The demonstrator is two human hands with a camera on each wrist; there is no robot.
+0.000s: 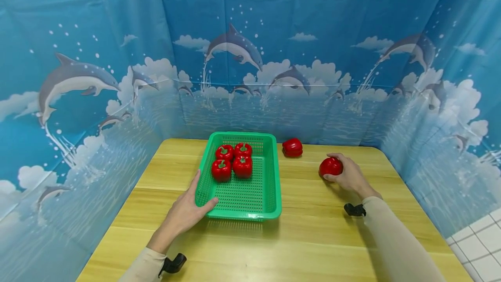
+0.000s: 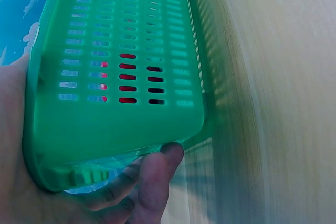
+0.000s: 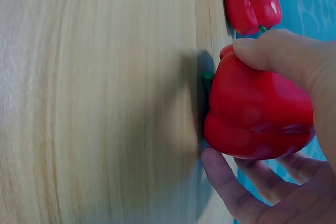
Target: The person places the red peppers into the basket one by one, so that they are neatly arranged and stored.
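bright even light; soft shadows; wrist views blurred; head view edges warped.

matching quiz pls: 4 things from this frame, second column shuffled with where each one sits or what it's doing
1. left hand
2. right hand
3. loose pepper
4. four peppers

a. inside the green basket, far end
b. on the table, right of the basket, untouched
c. grips the basket's near left corner
d. curled round a red pepper

Pairs: 1-c, 2-d, 3-b, 4-a

A bright green slotted plastic basket [image 1: 270,186] holds four glossy red bell peppers [image 1: 233,162] with green stems. Light yellow wood-grain surface [image 1: 313,238]. Blue backdrop [image 1: 250,55] patterned with grey dolphins and white clouds.
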